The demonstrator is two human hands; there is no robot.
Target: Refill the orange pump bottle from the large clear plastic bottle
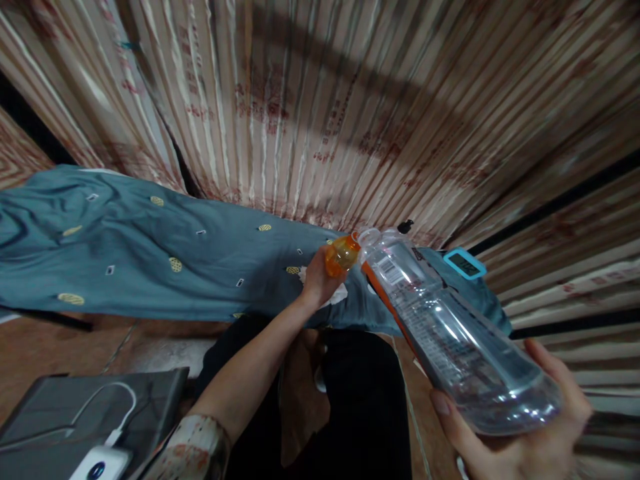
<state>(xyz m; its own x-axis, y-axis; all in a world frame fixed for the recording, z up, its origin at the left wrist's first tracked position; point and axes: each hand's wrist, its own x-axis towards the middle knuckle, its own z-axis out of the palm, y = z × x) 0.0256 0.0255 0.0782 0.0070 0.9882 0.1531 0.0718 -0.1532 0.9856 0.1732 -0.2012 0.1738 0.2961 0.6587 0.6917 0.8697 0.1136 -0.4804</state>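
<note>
My left hand (319,283) is closed around a small see-through orange bottle (342,255), held above the cloth-covered surface. A large clear plastic bottle (450,333) with an orange-edged label is in my right hand (540,433), gripped near its base. It lies tilted, its base toward me and its neck toward the orange bottle. The two mouths meet or nearly meet; whether they touch I cannot tell. Any liquid passing between them is not visible. Beneath my left hand, a crumpled white tissue (338,295) rests on the cloth, partly hidden.
A teal cloth (215,267) with pineapple prints covers the narrow table. At its right end stands a blue-framed digital display (465,265), with a small black object (405,227) nearby. Pleated curtains (310,120) hang behind. A white device (103,463) with a cable sits lower left.
</note>
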